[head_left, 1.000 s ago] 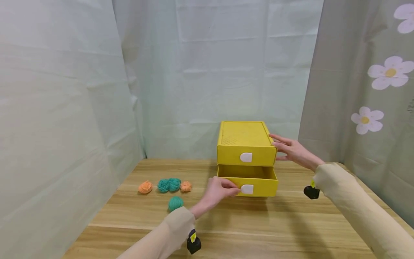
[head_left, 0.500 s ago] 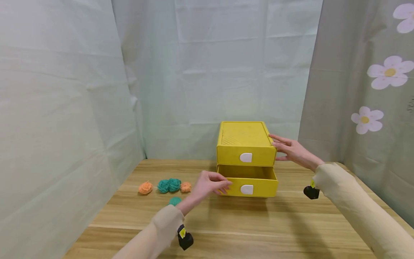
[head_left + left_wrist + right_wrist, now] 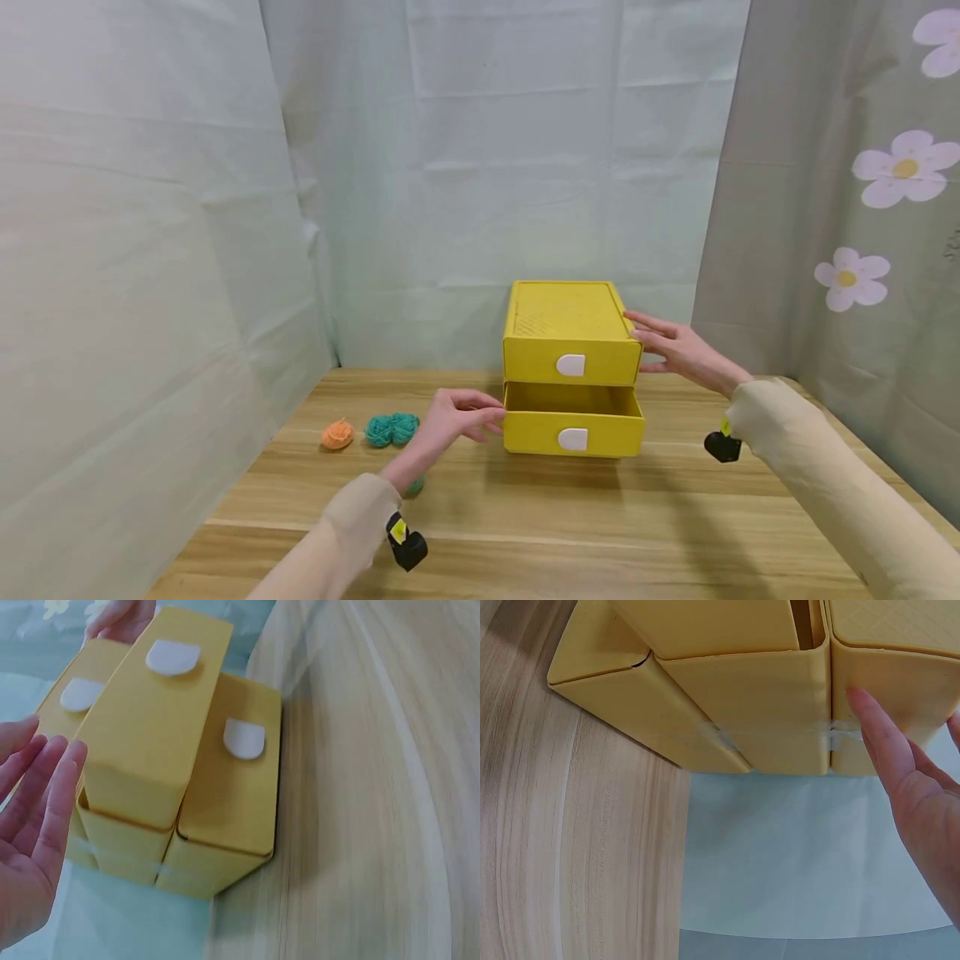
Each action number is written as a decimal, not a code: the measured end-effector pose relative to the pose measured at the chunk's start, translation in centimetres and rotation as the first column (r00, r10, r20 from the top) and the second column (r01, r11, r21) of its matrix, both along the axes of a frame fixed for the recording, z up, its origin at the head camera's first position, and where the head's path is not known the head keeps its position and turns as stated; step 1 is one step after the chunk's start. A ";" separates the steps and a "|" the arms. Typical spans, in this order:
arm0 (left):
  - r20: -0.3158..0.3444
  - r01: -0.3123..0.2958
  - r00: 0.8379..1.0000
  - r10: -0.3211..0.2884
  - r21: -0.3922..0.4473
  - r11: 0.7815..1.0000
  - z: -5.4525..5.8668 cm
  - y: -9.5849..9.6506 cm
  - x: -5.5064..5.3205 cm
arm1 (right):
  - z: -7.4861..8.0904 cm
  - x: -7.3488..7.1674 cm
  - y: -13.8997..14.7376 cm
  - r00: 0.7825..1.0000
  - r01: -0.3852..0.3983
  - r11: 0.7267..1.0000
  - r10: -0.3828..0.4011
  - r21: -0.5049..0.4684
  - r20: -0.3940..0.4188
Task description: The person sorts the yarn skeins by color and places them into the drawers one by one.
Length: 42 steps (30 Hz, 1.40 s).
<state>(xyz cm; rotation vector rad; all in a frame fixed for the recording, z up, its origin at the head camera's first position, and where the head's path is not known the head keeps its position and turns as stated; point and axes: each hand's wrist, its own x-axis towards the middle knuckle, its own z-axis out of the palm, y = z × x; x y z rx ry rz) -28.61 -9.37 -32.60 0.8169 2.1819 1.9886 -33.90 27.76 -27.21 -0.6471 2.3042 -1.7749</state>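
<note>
A yellow drawer unit stands on the wooden table. In the left wrist view three stacked drawers show, and the middle drawer is pulled out. From the head, that drawer's inside looks bare, with a white tab handle on its front. My left hand is at the drawer's left front corner, fingers extended and holding nothing; whether a fingertip touches it I cannot tell. Against the unit's upper right side, my right hand rests with straight fingers, a fingertip touching the wall in the right wrist view.
Left on the table lie an orange yarn ball and two teal yarn balls side by side. A green yarn ball is mostly hidden behind my left wrist. Pale curtains hang at the back and sides.
My left hand has let go of the white handle and moved left along the drawer front to its corner. The right hand and the pulled-out drawer have stayed in place.
</note>
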 end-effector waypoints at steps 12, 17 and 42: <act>0.033 -0.183 0.983 0.182 0.031 0.983 -1.4 -3.7 -2.5 | 0.0 0.0 0.1 1.000 -0.005 1.000 0.005 -0.001 0.002; 0.045 -0.271 0.962 0.270 0.014 0.963 -2.4 -4.9 -3.4 | 0.0 0.1 0.1 1.000 -0.005 1.000 0.005 -0.004 0.002; -0.064 -0.442 0.897 0.437 -0.177 0.880 -4.9 -6.7 -5.3 | 0.0 0.0 0.3 1.000 0.016 1.000 -0.016 -0.001 0.004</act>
